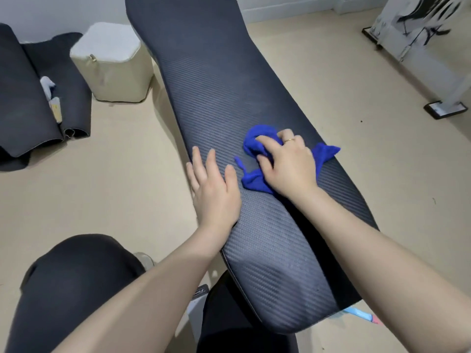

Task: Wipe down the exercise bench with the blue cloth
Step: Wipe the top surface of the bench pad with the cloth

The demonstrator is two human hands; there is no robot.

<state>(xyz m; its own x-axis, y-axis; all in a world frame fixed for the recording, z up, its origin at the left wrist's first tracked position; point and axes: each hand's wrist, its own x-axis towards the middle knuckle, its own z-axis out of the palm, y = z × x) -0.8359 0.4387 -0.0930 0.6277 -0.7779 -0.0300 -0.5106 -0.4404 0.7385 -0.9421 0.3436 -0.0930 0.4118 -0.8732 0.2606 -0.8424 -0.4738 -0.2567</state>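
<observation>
Now I am bunching the crumpled blue cloth point(257, 159) in my right grip point(288, 166) mid-pad near the long black textured exercise bench's point(216, 85) right edge, left grip point(214, 189) lying flat, released; judging midway, far end remaining.

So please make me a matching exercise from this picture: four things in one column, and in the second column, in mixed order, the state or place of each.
Column 1
1. left hand
2. right hand
3. blue cloth
4. beige padded stool

Column 2
A. bunched up on the exercise bench
B. standing on the floor, left of the bench
C. lying flat on the bench, fingers straight
D. gripping the cloth, wearing a ring

Pairs: 1-C, 2-D, 3-A, 4-B
</observation>
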